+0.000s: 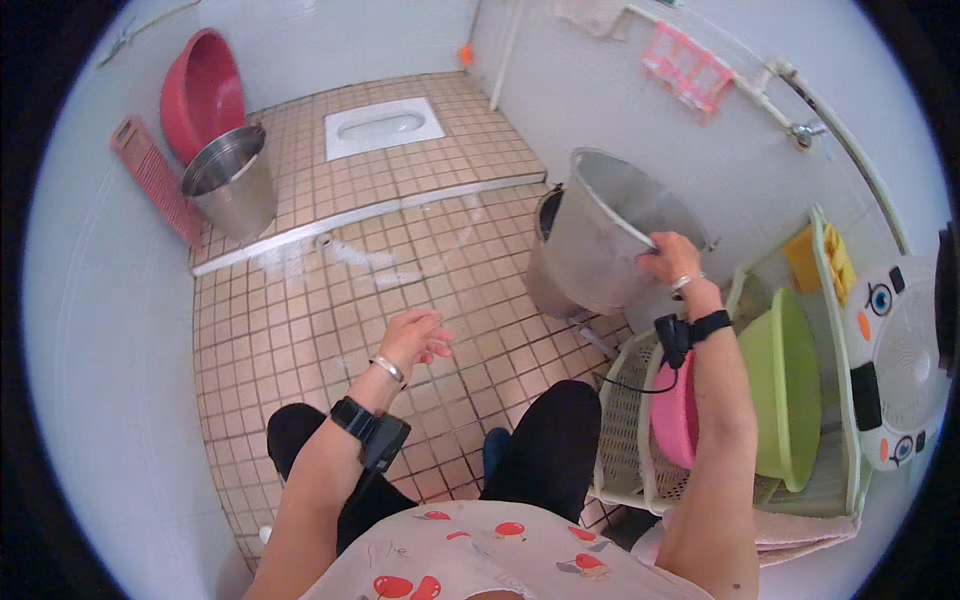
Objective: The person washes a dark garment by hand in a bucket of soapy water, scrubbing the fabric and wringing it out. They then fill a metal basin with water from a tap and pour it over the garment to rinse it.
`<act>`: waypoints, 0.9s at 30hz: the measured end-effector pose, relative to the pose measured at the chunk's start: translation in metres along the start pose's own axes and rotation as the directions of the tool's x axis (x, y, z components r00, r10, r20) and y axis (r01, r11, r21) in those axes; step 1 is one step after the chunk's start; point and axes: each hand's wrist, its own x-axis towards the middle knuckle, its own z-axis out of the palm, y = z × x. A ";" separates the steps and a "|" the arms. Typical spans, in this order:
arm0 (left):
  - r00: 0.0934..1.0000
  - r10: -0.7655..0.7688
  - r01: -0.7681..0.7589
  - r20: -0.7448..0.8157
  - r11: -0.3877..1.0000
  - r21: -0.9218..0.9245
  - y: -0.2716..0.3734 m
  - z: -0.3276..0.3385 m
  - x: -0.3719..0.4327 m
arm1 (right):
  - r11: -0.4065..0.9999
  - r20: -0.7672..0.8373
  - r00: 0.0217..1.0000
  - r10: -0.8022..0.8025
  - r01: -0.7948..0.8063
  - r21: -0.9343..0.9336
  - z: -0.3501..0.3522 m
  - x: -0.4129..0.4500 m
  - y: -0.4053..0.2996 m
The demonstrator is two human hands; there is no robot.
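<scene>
My right hand (673, 259) grips the rim of a large grey metal tub (600, 255), which is tilted with its opening towards the upper right. Behind and beneath the tub, partly hidden by it, stands a darker metal bucket (546, 277). My left hand (417, 335) hangs over the tiled floor (300, 352) with its fingers slightly bent and nothing in them. Both wrists wear a silver bracelet and a black strapped device.
A steel bucket (244, 199), a red basin (176, 97) and a pink washboard (154, 176) stand at the left wall. Beyond a raised step (360, 217) lies a squat toilet (384, 127). At right, a plastic rack (622, 442) holds a green basin (765, 375) and a pink basin (670, 412).
</scene>
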 end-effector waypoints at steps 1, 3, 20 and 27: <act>1.000 0.001 -0.001 0.018 1.000 -0.005 0.001 -0.006 -0.002 | 0.999 -0.012 1.000 0.025 -0.025 -0.030 -0.003 0.000 -0.004; 1.000 -0.007 0.007 -0.007 1.000 -0.004 0.003 -0.017 -0.010 | 1.000 -0.018 1.000 -0.004 0.004 -0.009 0.002 0.002 -0.009; 0.999 0.040 -0.041 -0.034 0.999 -0.036 0.000 -0.030 -0.028 | 0.998 0.038 0.997 0.061 -0.061 -0.017 0.007 0.015 0.009; 0.999 0.027 -0.028 -0.024 0.999 -0.024 -0.001 -0.029 -0.026 | 0.997 -0.013 0.998 0.068 -0.069 -0.046 0.004 0.009 -0.001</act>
